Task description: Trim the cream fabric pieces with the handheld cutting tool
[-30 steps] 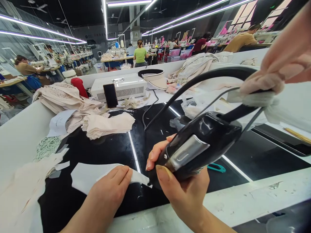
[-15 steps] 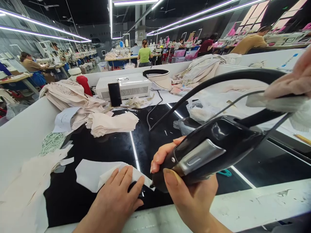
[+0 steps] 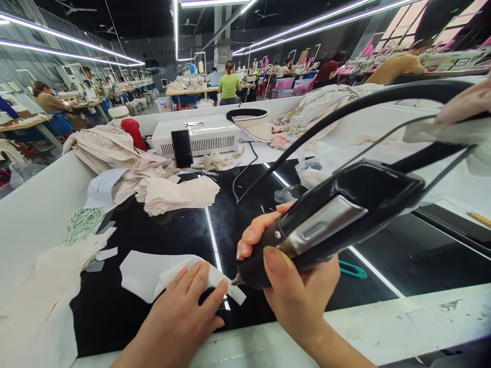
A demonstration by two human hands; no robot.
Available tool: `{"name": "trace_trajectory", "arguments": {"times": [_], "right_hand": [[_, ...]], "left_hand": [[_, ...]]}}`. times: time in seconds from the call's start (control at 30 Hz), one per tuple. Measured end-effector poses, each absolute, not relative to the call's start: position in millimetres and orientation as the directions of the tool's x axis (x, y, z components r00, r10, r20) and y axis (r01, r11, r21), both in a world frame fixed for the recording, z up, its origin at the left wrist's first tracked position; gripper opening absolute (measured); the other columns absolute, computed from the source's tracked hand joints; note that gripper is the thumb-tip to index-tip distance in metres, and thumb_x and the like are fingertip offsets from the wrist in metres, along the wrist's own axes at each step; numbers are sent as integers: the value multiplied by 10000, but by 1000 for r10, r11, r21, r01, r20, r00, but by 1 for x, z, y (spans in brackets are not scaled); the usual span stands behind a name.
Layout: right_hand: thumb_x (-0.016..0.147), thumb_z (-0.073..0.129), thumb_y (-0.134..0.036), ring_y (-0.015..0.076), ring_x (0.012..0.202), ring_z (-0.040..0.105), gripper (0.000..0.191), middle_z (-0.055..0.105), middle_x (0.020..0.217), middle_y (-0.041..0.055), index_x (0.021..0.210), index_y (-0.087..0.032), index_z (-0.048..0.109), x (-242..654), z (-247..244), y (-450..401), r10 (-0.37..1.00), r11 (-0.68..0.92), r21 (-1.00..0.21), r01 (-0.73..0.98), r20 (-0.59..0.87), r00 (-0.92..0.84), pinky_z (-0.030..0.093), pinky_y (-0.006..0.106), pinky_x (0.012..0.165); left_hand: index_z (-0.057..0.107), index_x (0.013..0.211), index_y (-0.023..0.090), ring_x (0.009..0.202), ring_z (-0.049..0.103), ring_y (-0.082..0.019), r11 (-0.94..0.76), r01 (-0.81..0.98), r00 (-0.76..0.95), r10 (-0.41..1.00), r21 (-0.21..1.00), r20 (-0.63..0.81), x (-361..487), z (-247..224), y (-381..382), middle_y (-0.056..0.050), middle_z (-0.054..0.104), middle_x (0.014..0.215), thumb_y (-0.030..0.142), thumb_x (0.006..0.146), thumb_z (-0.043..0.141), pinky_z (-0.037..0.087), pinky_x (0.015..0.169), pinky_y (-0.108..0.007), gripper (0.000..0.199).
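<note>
My left hand [image 3: 187, 306] lies flat with fingers spread, pressing on a white cut fabric piece [image 3: 141, 271]. Part of that fabric is folded over, and a narrow end sticks out to the right past my fingers. My right hand [image 3: 284, 271] is closed around a black corded hand tool [image 3: 345, 214] with a silver lever on its side. The tool's thin tip points down and left, close to the fabric's narrow end; whether it touches is hard to tell. A thick black hose [image 3: 314, 133] and a thinner cable run from the tool's rear.
Stacked cream fabric pieces [image 3: 178, 195], a phone [image 3: 181, 148] and a white vented box [image 3: 199, 134] stand beyond. Pale green cords [image 3: 82, 225] lie left; a teal tool [image 3: 353, 270] lies right. A blurred pale shape [image 3: 460, 117] is at the hose. People sit at sewing tables behind.
The tool in my right hand has lifted and its tip has shifted slightly left, uncovering more of the fabric's narrow end. My left hand stays nearly in place.
</note>
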State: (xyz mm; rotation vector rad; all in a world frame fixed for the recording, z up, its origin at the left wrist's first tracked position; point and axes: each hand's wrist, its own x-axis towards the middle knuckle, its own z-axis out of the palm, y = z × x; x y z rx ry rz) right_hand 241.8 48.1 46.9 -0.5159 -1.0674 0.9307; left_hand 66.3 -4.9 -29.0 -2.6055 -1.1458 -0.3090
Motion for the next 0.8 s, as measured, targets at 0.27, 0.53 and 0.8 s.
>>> {"name": "trace_trajectory", "arguments": {"times": [0.27, 0.53, 0.8], "right_hand": [[819, 831, -338, 124, 526, 601, 350, 675, 750, -56, 1007, -276, 543, 232, 48, 65, 856, 507, -766, -396, 500, 129, 537, 259, 470], [840, 784, -290, 137, 541, 610, 317, 671, 749, -50, 1030, -278, 531, 230, 45, 66, 865, 490, -792, -365, 493, 90, 544, 277, 486], [854, 791, -317, 125, 551, 612, 331, 676, 763, -62, 1056, -283, 530, 224, 43, 73, 852, 499, -757, -421, 519, 76, 537, 264, 504]], "left_hand": [[558, 1391, 166, 1138, 722, -377, -649, 745, 660, 684, -155, 311, 65, -26, -7, -225, 681, 1274, 438, 992, 662, 638, 904, -515, 494], [560, 1405, 179, 1160, 707, -389, -654, 752, 640, 692, -85, 336, 65, -30, -6, -222, 668, 1297, 449, 919, 768, 635, 924, -529, 593], [583, 1376, 184, 1154, 710, -385, -654, 755, 627, 698, -48, 345, 66, -26, -8, -211, 668, 1287, 443, 893, 801, 641, 919, -526, 589]]}}
